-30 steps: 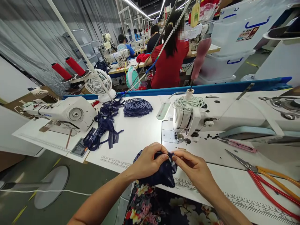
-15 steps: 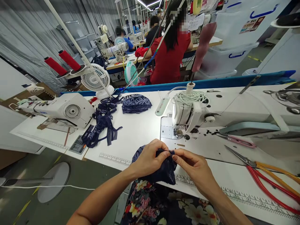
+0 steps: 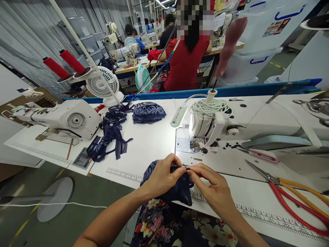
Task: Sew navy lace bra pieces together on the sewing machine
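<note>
Scissors (image 3: 275, 180) near right hand (image 3: 215, 184); pinched fabric (image 3: 178, 192), edge unclear.

I have a white desk fan with a round slatted cage (image 3: 98, 82) ahead of me. On its left, two tall red thread cones (image 3: 73, 61) sit on a stand; behind it hangs a crinkled silver-grey curtain (image 3: 33, 34). Right of the fan I see a turquoise-and-white fan (image 3: 142, 78) and, farther right, a co-worker in a red top (image 3: 185, 65), back turned to me. Farthest right of the fan stand stacked translucent plastic bins with blue handles (image 3: 257, 31).
</note>
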The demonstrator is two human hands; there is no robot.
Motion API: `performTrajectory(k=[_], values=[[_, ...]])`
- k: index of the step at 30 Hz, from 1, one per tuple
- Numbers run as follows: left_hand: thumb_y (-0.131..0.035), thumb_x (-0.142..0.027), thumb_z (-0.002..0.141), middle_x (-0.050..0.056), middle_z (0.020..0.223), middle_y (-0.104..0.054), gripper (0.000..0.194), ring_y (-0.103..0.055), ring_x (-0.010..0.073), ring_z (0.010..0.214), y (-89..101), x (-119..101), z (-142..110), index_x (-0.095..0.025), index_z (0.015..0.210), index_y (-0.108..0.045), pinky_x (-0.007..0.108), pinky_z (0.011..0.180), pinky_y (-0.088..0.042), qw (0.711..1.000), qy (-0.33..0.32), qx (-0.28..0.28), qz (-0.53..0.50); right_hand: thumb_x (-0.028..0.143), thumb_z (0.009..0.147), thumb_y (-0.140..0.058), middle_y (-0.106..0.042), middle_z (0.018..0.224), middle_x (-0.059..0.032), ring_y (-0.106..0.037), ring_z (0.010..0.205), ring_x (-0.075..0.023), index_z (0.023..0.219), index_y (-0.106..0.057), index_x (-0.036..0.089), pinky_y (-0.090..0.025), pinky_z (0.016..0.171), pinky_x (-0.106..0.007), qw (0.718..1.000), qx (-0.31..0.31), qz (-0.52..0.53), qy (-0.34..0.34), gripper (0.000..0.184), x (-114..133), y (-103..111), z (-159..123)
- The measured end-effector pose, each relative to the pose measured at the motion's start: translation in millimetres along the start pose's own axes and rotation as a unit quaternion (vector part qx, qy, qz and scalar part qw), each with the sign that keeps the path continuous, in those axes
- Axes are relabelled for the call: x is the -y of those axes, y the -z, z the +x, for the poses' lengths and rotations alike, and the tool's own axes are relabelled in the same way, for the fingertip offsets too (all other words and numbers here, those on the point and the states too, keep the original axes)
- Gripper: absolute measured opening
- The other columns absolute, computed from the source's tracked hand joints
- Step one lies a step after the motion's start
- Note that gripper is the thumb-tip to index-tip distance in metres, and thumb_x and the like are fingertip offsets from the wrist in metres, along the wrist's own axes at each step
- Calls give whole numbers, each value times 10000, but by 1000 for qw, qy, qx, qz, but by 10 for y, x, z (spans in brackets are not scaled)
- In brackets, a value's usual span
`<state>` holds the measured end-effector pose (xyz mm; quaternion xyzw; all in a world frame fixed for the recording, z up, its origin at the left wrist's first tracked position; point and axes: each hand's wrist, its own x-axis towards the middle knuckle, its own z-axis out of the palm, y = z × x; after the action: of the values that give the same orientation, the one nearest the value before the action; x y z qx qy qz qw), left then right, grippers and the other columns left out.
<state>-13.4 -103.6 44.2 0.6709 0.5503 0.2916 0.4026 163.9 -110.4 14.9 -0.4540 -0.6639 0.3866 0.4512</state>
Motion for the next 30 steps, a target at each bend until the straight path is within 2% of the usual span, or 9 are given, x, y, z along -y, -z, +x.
performTrajectory(k=[3,7,12,15,17,20,23,26,30], values=[[-570,-270,920,2,899,-674,80,-576,169,850,2,96,-15,-217,924,-631,309,790,-452,998,-35,-13,44,331,932,-532,-643,832,-49,-584,738,-181,942,-680,262,-471,655,-311,998,19,-44,47,164,-1,-36,6],[-527,-214,937,10,823,-622,109,-552,195,916,152,194,-97,-218,856,-600,410,975,-400,971,-136,-93,173,333,940,-491,-539,699,4,-485,640,-138,793,-562,228,-389,572,-265,992,113,-48,-11,195,14,-170,100],[-442,-210,975,2,803,-525,150,-531,144,723,569,109,-67,-224,938,-587,263,682,-439,961,-141,-108,211,331,947,-456,-452,607,49,-468,562,-103,664,-433,218,-348,516,-224,976,211,19,-54,307,130,-334,271],[-474,-229,963,7,826,-543,148,-548,154,762,589,86,206,-231,929,-618,259,688,-426,963,-119,-60,233,381,967,-430,-519,596,47,-580,578,-122,707,-481,224,-401,540,-227,962,246,53,-105,307,124,-232,311],[-505,-214,941,14,823,-574,144,-559,162,793,445,142,450,-214,868,-630,267,723,-431,974,-120,-8,192,411,971,-415,-570,595,30,-603,584,-141,705,-524,228,-408,544,-243,969,225,-21,-96,340,21,-75,312],[-542,-196,910,22,818,-596,127,-558,164,785,148,272,743,-196,827,-639,271,727,-434,983,-122,45,130,447,969,-394,-687,721,-22,-632,649,-172,847,-645,240,-409,577,-272,969,106,-223,-29,347,-236,183,326],[-553,-200,904,23,811,-591,115,-550,166,777,-37,363,858,-195,828,-640,268,714,-428,984,-126,58,116,508,952,-408,-694,682,-72,-618,597,-197,987,-697,209,-331,520,-279,910,3,-415,6,417,-450,315,397],[-553,-193,906,19,802,-581,117,-549,166,774,-73,396,868,-193,820,-633,265,714,-422,985,-123,52,113,475,958,-430,-655,605,-95,-559,516,-190,982,-722,176,-240,484,-281,859,21,-511,28,418,-512,284,502],[-554,-187,909,15,807,-581,116,-551,163,782,-67,410,864,-191,820,-628,263,725,-418,986,-117,41,108,301,981,-405,-608,549,-94,-523,499,-172,933,-728,163,-285,519,-291,850,28,-524,41,355,-475,170,564]])
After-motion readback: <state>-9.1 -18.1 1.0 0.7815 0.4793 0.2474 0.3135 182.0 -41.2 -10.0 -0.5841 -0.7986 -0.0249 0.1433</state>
